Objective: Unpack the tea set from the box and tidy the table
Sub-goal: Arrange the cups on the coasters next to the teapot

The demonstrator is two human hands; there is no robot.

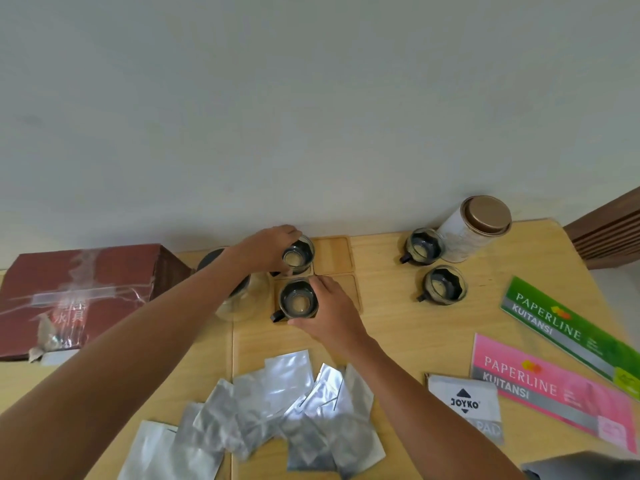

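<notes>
Four wooden coasters [334, 255] lie in a square at the table's far middle. My left hand [266, 249] grips a small glass cup [298, 255] with a dark holder on the far left coaster. My right hand [329, 311] holds a second such cup [298, 301] on the near left coaster. Two more cups [424, 249] [444, 285] stand to the right on the bare table. A glass teapot [242, 296] with a dark lid sits under my left forearm. The dark red box [76, 292] lies at the left.
A white canister [474, 230] with a gold lid stands at the far right by the wall. Several silver foil pouches [287, 407] are scattered near me. Green [568, 323] and pink [554, 389] receipt books and a white Joyko pad [464, 400] lie at right.
</notes>
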